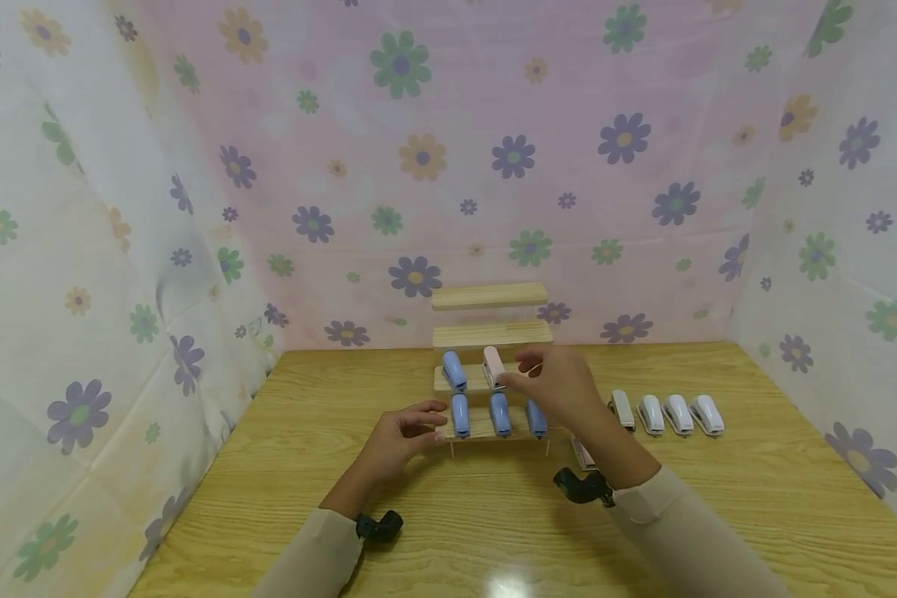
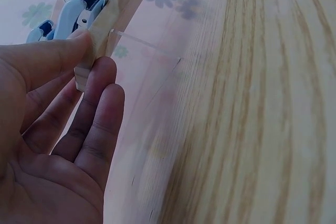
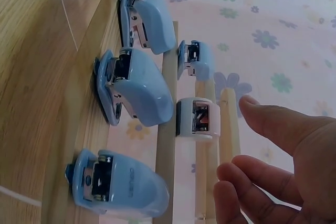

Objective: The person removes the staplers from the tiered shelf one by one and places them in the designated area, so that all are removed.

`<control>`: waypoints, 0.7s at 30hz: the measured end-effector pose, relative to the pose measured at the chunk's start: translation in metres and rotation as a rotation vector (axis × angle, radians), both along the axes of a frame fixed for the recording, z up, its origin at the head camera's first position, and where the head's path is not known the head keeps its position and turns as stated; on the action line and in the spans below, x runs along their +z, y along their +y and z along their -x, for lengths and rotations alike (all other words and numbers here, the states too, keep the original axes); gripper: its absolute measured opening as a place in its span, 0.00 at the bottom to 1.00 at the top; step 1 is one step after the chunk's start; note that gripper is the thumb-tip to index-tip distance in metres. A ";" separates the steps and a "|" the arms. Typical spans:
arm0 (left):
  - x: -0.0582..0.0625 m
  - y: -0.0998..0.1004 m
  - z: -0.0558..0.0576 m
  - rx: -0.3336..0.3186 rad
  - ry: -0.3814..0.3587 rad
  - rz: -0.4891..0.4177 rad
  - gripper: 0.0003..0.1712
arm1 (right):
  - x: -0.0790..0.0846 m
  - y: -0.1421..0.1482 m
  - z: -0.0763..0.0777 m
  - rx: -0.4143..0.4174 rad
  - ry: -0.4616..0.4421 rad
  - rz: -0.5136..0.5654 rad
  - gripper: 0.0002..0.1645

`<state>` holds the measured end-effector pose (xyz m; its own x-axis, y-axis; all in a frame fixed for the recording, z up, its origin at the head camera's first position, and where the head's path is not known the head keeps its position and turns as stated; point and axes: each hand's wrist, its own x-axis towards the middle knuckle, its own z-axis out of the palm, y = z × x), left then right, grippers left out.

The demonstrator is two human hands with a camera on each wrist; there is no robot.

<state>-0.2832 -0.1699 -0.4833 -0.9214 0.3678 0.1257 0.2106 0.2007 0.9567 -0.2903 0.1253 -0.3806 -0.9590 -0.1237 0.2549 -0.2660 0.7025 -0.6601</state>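
A tiered wooden display rack (image 1: 491,335) on clear supports stands on the table. At the left end of its lowest board, my left hand (image 1: 398,440) pinches the wood (image 2: 97,40) between thumb and fingers. Three blue staplers, one of them the middle stapler (image 3: 139,87), sit in a row on that lowest board. On the second board are another blue stapler (image 1: 453,370) and a pale pink stapler (image 1: 493,367). My right hand (image 1: 564,386) is just right of the pink stapler, thumb and fingers spread; the right wrist view shows a gap between them.
Right of the rack, three white staplers (image 1: 677,415) and a greyish one (image 1: 623,410) stand in a row. A pink stapler (image 1: 585,455) lies partly hidden behind my right forearm. The two upper boards (image 1: 489,296) bear nothing. Flowered cloth (image 1: 463,199) hangs behind and at the sides.
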 end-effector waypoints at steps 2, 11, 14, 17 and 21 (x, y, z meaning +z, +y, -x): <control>0.000 0.000 0.000 -0.001 -0.002 -0.004 0.16 | 0.001 -0.003 0.001 -0.001 -0.008 -0.008 0.30; -0.003 -0.001 0.003 0.011 0.021 0.026 0.16 | 0.004 -0.015 0.004 -0.009 -0.057 -0.032 0.38; -0.003 -0.002 0.003 0.008 0.023 0.027 0.16 | 0.003 -0.018 0.006 -0.004 -0.061 -0.031 0.40; -0.003 -0.002 0.003 0.003 0.016 0.021 0.16 | 0.003 -0.021 0.007 0.001 -0.065 -0.034 0.41; -0.003 -0.002 0.003 0.000 0.014 0.021 0.16 | 0.002 -0.025 0.010 0.009 -0.074 -0.016 0.40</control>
<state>-0.2860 -0.1716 -0.4864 -0.9194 0.3708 0.1312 0.2244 0.2207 0.9492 -0.3001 0.1000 -0.3790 -0.9740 -0.1360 0.1814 -0.2234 0.7111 -0.6666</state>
